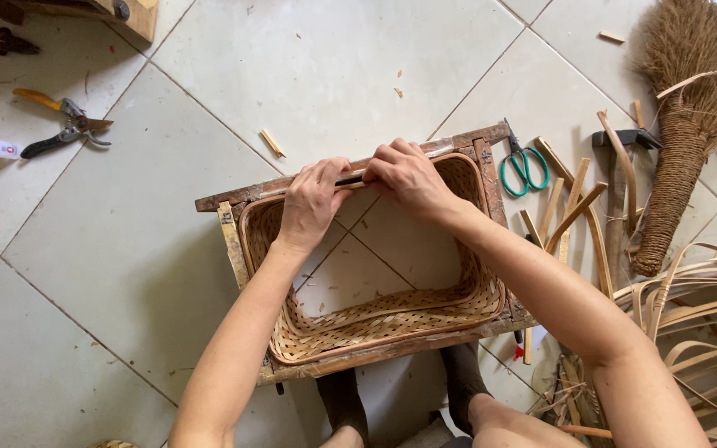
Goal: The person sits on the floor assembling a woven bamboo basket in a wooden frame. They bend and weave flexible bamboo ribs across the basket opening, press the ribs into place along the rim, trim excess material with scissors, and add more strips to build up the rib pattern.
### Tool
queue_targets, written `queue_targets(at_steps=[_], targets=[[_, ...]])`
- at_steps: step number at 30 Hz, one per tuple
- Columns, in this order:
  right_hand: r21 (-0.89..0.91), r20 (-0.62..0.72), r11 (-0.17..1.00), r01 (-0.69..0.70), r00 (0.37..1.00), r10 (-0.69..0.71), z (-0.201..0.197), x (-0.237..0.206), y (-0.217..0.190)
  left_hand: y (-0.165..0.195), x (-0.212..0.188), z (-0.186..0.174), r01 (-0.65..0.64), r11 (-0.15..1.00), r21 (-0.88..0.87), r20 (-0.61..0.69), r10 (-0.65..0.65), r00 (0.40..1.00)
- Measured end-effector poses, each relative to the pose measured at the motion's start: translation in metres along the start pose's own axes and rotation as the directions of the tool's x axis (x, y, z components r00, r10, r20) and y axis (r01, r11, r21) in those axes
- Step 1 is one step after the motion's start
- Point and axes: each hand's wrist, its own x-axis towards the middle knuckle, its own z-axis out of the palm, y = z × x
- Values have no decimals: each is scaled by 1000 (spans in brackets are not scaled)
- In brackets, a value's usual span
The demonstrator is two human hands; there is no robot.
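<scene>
Woven basket frame (375,323) lies lengthwise left-to-right, both hands (313,203) gripping its far rim.

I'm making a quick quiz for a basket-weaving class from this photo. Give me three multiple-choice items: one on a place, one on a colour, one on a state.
1. Where do both hands rest?
A. on the far rim of the woven frame
B. on the broom
C. on the pruning shears

2. What colour are the scissors' handles?
A. red
B. green
C. yellow

3. Does the woven frame have a bottom?
A. yes, woven
B. yes, a board
C. no, it is open

Answers:
1 A: left hand and right hand grip the far rim of the woven frame.
2 B: the scissors have green loops.
3 C: floor tiles show through.
</scene>
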Motion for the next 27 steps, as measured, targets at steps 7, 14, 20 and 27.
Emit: queue_targets(at_steps=[7,14,20,27], targets=[[13,21,999,-40,999,40,2,0,4,-12,-3,15,-32,999,40,-33,33,999],[-222,-52,974,41,997,-53,5,4,-4,-19,0,25,-11,993,120,-43,16,999],[-331,-157,941,67,980,-125,-5,-20,-29,8,-11,4,-62,989,136,-125,80,989],[353,228,935,-26,972,-59,-14,-152,-114,104,-164,-40,82,973,-216,258,-24,966]])
